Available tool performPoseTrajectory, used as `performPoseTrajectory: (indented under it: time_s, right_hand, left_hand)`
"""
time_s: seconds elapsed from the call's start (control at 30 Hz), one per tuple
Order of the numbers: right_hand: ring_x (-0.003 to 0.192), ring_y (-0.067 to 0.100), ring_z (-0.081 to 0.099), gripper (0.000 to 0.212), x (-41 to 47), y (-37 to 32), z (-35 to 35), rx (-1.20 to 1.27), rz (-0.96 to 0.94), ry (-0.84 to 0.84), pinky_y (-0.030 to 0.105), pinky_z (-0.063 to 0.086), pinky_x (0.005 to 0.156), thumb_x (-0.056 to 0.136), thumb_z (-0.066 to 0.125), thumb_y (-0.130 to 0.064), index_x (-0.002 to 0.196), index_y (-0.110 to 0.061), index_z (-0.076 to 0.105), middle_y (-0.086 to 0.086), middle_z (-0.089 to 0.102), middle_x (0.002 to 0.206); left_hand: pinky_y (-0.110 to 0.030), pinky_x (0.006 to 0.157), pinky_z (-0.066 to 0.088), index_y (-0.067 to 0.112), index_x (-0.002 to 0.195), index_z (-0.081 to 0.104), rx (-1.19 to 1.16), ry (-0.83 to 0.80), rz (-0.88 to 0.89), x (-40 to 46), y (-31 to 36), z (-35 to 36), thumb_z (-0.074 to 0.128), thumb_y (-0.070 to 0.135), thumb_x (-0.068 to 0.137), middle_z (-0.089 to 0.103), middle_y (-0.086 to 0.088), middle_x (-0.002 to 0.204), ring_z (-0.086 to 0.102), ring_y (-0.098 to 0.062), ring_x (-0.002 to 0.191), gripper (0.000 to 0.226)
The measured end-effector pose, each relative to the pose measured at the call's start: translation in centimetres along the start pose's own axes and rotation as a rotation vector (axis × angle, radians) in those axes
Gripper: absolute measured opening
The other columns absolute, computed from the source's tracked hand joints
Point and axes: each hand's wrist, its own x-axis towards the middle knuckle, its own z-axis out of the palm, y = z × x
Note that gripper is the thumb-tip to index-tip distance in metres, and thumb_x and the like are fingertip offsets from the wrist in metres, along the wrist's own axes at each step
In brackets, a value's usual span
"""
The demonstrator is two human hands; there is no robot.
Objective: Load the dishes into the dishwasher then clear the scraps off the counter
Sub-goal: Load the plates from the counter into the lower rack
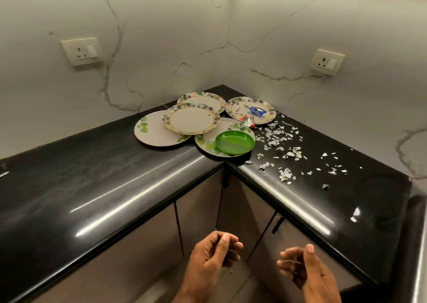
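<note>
Several patterned plates lie overlapping in the corner of the black counter [92, 175]. A floral plate [191, 119] sits on top of a leaf-print plate [152, 132]. Another floral plate [208, 99] lies behind. A small green plate [234, 142] rests on a plate at the counter's inner corner. The far right plate [235, 108] carries a blue wrapper [257, 111] and a red and clear wrapper [248, 120]. White paper scraps [282, 140] are strewn over the right counter. My left hand [212, 254] and my right hand [302, 268] hover low before the cabinets, fingers loosely curled, holding nothing.
Marble walls meet behind the plates, with a socket [82, 51] on the left wall and another socket [327, 62] on the right. Brown cabinet doors [198, 210] run below the counter edge. A larger scrap [355, 213] lies near the right front.
</note>
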Motion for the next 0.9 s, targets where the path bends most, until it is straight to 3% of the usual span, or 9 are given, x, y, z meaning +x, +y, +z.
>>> performPoseTrajectory:
  time_s: [0.1,0.17,0.23,0.37,0.43,0.53,0.6,0.73,0.9]
  right_hand:
    - [0.067,0.026,0.075,0.104,4.2,-2.1,-1.6,-0.091,-0.031,0.013,0.026,0.06,0.054,0.049,0.075,-0.092,0.089,0.003,0.07,0.018,0.078,0.083]
    - [0.081,0.036,0.075,0.069,7.2,-2.9,-3.0,-0.121,-0.043,0.032,0.032,0.06,0.062,0.081,0.062,-0.064,0.091,0.003,0.072,0.021,0.078,0.089]
    - [0.09,0.036,0.074,0.047,10.0,-2.9,-4.4,-0.22,-0.072,0.077,0.031,0.061,0.068,0.094,0.055,-0.043,0.09,-0.001,0.075,0.013,0.079,0.088]
    - [0.101,0.022,0.072,0.019,13.5,-2.2,-6.7,-0.516,-0.129,0.202,0.034,0.053,0.089,0.099,0.067,-0.034,0.087,-0.028,0.08,-0.007,0.079,0.09]
    - [0.121,0.024,0.066,0.006,15.4,-1.3,-8.0,-0.666,-0.112,0.248,0.034,0.044,0.1,0.094,0.074,-0.033,0.096,-0.031,0.08,-0.001,0.076,0.119]
    - [0.153,0.032,0.033,0.048,18.7,0.1,-9.5,-0.962,0.037,0.212,0.042,0.026,0.122,0.093,0.075,-0.041,0.137,-0.023,0.069,0.012,0.042,0.164]
    - [0.16,0.033,0.015,0.068,20.7,0.4,-9.8,-1.192,0.072,0.199,0.047,0.017,0.127,0.095,0.062,-0.06,0.156,-0.035,0.045,0.007,0.018,0.174]
    - [0.161,0.029,-0.01,0.074,24.5,-0.8,-9.1,-1.342,0.114,0.22,0.054,0.006,0.128,0.097,0.034,-0.077,0.161,-0.054,0.005,-0.004,-0.013,0.175]
    - [0.159,0.034,-0.018,0.08,28.6,-1.5,-6.7,-1.369,0.157,0.35,0.059,-0.002,0.127,0.092,0.015,-0.084,0.161,-0.052,-0.009,-0.002,-0.023,0.173]
  left_hand:
    - [-0.032,0.076,0.058,0.007,0.107,0.072,0.018,-0.017,-0.004,3.9,0.4,3.6,0.051,0.023,0.107,0.079,-0.011,0.102,0.075,-0.027,0.086,0.026]
    - [-0.029,0.075,0.057,0.008,0.106,0.073,0.027,-0.027,0.0,6.2,0.5,5.8,0.052,0.022,0.107,0.079,-0.01,0.102,0.075,-0.026,0.087,0.025]
    - [-0.027,0.074,0.056,0.01,0.106,0.073,0.056,-0.053,0.004,7.9,0.3,7.6,0.053,0.022,0.107,0.079,-0.009,0.102,0.075,-0.025,0.087,0.023]
    - [-0.025,0.077,0.057,0.021,0.105,0.074,0.215,-0.123,0.038,10.7,0.4,9.7,0.057,0.023,0.107,0.079,0.002,0.101,0.074,-0.018,0.09,0.018]
    - [-0.02,0.072,0.053,0.03,0.104,0.074,0.334,-0.143,0.081,12.6,0.4,10.3,0.059,0.027,0.106,0.076,0.009,0.094,0.07,-0.007,0.082,0.016]
    - [-0.021,0.065,0.051,0.037,0.111,0.07,0.501,-0.176,0.15,16.6,0.1,11.2,0.06,0.033,0.105,0.07,0.013,0.087,0.059,-0.002,0.071,0.012]
    - [-0.024,0.081,0.057,0.038,0.12,0.066,0.578,-0.205,0.196,20.0,-0.5,11.9,0.061,0.035,0.103,0.07,0.017,0.103,0.065,0.0,0.09,0.018]
    - [-0.025,0.12,0.034,0.032,0.144,0.054,0.915,-0.339,0.339,27.7,-2.2,13.7,0.054,0.044,0.101,0.046,0.015,0.155,0.043,-0.001,0.14,0.044]
    - [-0.042,0.13,0.012,0.028,0.164,0.025,1.263,-0.576,0.373,35.5,-2.9,15.4,0.028,0.062,0.096,0.01,0.008,0.174,0.009,-0.013,0.16,0.076]
